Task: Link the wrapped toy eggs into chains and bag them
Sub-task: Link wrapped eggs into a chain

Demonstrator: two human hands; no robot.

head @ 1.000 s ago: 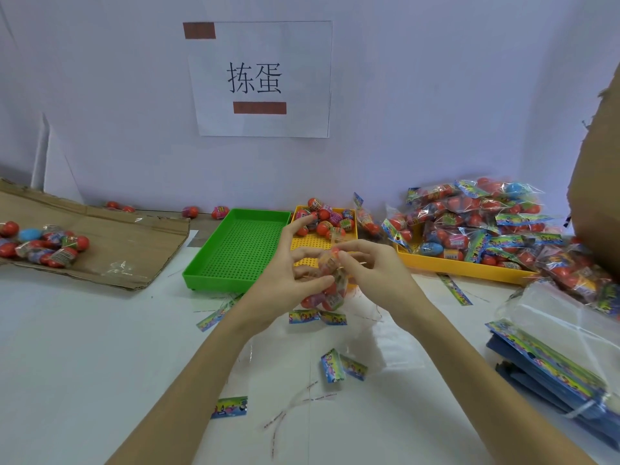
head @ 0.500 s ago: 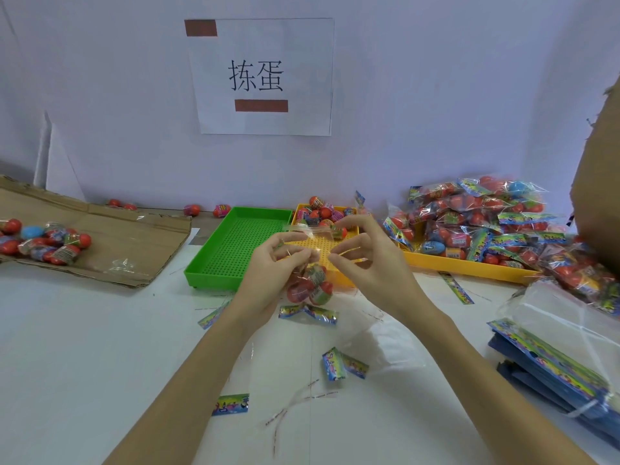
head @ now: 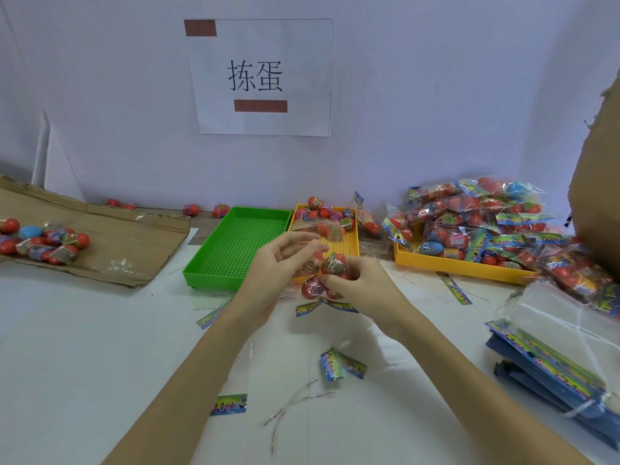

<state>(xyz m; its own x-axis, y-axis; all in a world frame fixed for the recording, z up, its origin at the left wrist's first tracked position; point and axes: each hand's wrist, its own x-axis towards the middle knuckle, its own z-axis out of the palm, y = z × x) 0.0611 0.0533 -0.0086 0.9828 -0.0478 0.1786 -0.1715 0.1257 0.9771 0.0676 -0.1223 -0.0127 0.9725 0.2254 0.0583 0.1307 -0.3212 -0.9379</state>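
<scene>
A clear bag (head: 327,266) with several red wrapped toy eggs inside hangs between my hands above the table. My left hand (head: 276,270) pinches the bag's upper edge with thumb and fingers. My right hand (head: 364,288) grips the bag's lower right side around the eggs. The bag's printed header strip (head: 327,306) dangles below. Loose wrapped eggs (head: 327,214) lie in the small yellow tray (head: 352,246) behind my hands.
An empty green tray (head: 235,250) sits left of the yellow one. A large yellow tray (head: 463,263) heaped with filled bags (head: 486,223) is at right. Flat empty bags (head: 553,357) are stacked at the right edge. Eggs (head: 43,241) lie on cardboard (head: 117,239) at left. Printed strips (head: 342,365) litter the table.
My right hand has dropped from the bag's top edge to grip its lower side around the eggs. My left hand stays at the upper edge.
</scene>
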